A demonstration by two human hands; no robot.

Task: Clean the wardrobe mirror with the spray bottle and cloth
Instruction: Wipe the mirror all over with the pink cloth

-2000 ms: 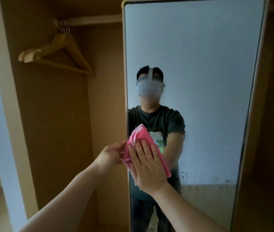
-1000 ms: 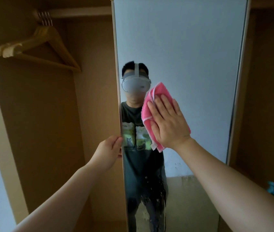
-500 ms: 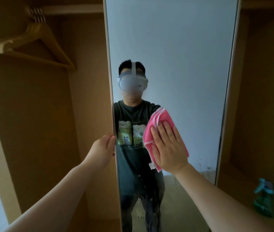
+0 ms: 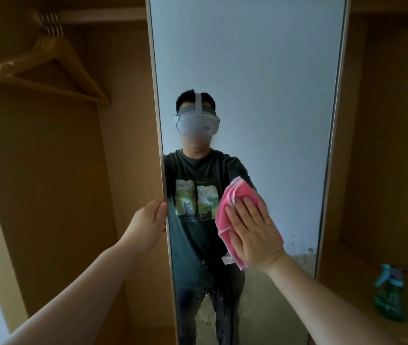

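A tall wardrobe mirror (image 4: 260, 70) fills the middle of the view, with water droplets on its lower part. My right hand (image 4: 252, 232) lies flat with straight fingers on a folded pink cloth (image 4: 230, 210), pressing it against the glass a little below the mirror's middle. My left hand (image 4: 149, 220) grips the mirror's left edge, fingers curled round the frame. A green spray bottle (image 4: 388, 295) with a light blue trigger head stands on a wardrobe shelf at the lower right, apart from both hands.
Left of the mirror is an open wooden wardrobe bay with several wooden hangers (image 4: 46, 66) on a rail at the top. A wooden shelf compartment (image 4: 384, 170) lies to the right. The mirror reflects a person wearing a headset.
My right hand slid the pink cloth from the upper middle of the glass down and slightly right. The left hand kept its grip on the mirror's edge. The spray bottle came into view.
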